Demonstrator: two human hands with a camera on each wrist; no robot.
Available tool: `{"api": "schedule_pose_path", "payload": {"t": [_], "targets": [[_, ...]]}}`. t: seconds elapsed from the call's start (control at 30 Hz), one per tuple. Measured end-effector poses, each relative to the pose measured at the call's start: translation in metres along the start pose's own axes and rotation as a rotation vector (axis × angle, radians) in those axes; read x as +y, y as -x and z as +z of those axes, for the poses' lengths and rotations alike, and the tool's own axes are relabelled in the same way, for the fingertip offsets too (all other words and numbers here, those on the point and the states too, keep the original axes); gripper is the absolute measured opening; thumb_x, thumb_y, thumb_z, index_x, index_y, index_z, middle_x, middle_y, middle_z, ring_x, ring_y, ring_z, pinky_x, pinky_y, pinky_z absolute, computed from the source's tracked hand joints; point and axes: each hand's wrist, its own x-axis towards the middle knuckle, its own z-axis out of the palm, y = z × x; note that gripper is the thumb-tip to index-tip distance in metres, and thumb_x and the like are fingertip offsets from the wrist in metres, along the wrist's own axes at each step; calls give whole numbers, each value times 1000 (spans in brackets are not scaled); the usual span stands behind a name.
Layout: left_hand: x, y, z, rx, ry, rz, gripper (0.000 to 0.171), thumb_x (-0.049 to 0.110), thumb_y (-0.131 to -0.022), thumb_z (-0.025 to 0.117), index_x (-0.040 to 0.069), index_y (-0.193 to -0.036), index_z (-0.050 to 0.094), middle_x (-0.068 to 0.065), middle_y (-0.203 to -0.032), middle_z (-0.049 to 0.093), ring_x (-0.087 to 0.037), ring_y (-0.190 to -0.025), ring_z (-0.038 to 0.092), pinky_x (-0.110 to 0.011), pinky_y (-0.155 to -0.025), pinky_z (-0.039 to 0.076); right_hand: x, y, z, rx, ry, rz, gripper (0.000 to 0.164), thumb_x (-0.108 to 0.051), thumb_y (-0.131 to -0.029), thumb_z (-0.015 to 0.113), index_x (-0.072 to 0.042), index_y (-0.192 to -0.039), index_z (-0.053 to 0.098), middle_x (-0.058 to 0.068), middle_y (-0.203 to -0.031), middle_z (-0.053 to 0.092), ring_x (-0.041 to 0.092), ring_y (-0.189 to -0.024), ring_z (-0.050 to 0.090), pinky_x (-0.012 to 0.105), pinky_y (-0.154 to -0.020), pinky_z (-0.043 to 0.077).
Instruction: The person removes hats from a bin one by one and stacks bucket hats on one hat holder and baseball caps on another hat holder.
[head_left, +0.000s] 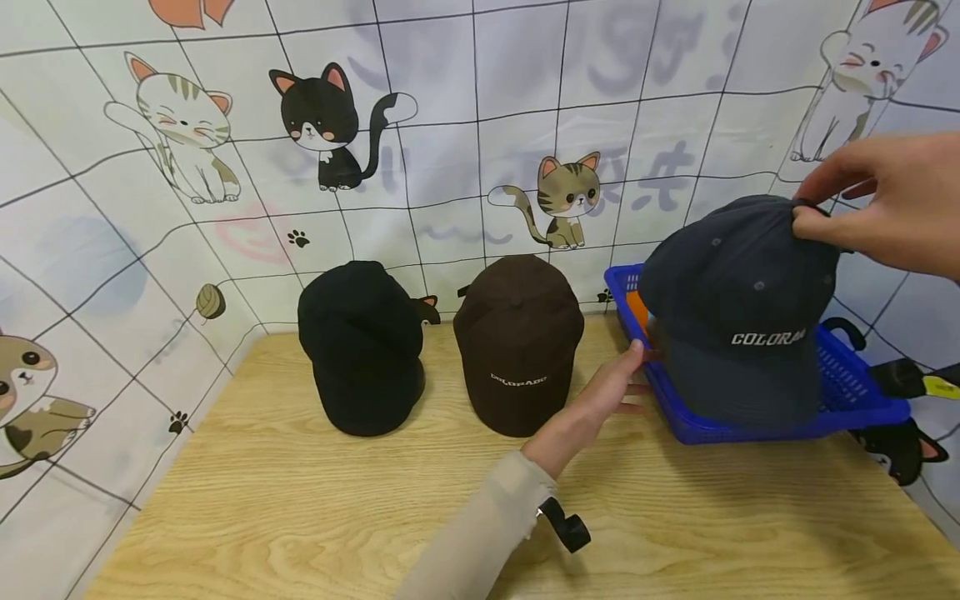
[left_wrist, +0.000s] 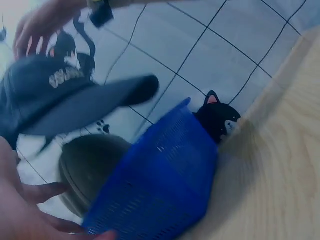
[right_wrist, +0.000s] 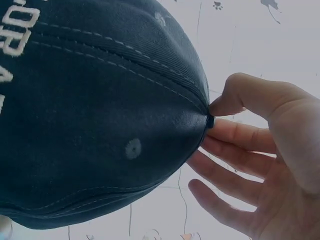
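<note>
Head view: your right hand (head_left: 892, 202) pinches a navy cap (head_left: 750, 300) by the top of its crown; the cap hangs below and to the left of that hand, lettering outward, in front of a blue basket (head_left: 862, 415). Your left hand (head_left: 588, 410) has its fingers extended and spread at the basket's side. Just beside and left of that hand stands a brown cap (head_left: 517, 333); farther left, a black cap (head_left: 360, 350), both on the wooden tabletop (head_left: 300, 517).

Left wrist view: the navy cap, blurred, is held below your right hand, its visor above and apart from the basket. Your left fingers are spaced apart at the basket's edge, near a dark olive rounded object (left_wrist: 90, 167).

Right wrist view: your thumb and forefinger grip the cap's crown button (right_wrist: 210, 121); your remaining fingers fan out beside it.
</note>
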Motion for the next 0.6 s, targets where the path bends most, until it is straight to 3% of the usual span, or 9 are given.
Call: {"api": "schedule_pose_path", "payload": {"t": [0.07,0.2,0.3,0.4,0.47,0.53,0.6], "targets": [[10,5,-2,42,10,44,61,59,-109,28,23,-149,56,-4,-157,50,-31,-140,53,-50,-111,49,-5,2,3,-16,22,-3,27,-2,-91,70,15,-110,62,42,-107,60,59,-102,52,70,-98,40],[24,12,-1,109,107,171,52,52,-110,38,23,-152,47,-2,-149,55,-22,-134,57,-42,-109,49,-15,7,11,-13,57,-43,28,-4,-84,79,10,-105,66,37,-101,65,56,-97,57,69,-90,44],[27,15,1,143,228,233,37,39,-109,51,21,-141,50,-6,-132,65,-17,-113,66,-35,-94,55,-21,10,21,1,45,-85,29,-7,-82,82,5,-104,69,32,-101,68,52,-95,62,65,-85,48],[27,17,1,184,301,253,27,30,-105,58,22,-131,53,-8,-116,70,-14,-94,68,-28,-79,55,-25,15,31,35,1,-112,26,-9,-81,82,1,-102,71,27,-101,71,49,-92,67,62,-76,51],[26,17,1,185,331,257,24,25,-105,60,22,-128,53,-9,-114,72,-14,-92,68,-27,-75,54,-26,18,37,59,-44,-106,23,-9,-81,81,-2,-101,73,24,-101,73,40,-88,70,42,-74,56],[25,17,1,178,348,260,25,21,-105,59,25,-128,50,-7,-117,71,-15,-95,69,-28,-77,54,-24,22,43,72,-103,-79,21,-10,-84,80,-4,-103,73,22,-102,73,14,-86,69,22,-72,52],[23,16,0,164,355,264,27,19,-106,58,27,-129,46,-7,-120,71,-16,-100,69,-29,-78,54,-22,26,49,63,-186,-28,22,-12,-91,76,-3,-110,71,22,-108,71,-9,-88,59,7,-73,40]]}}
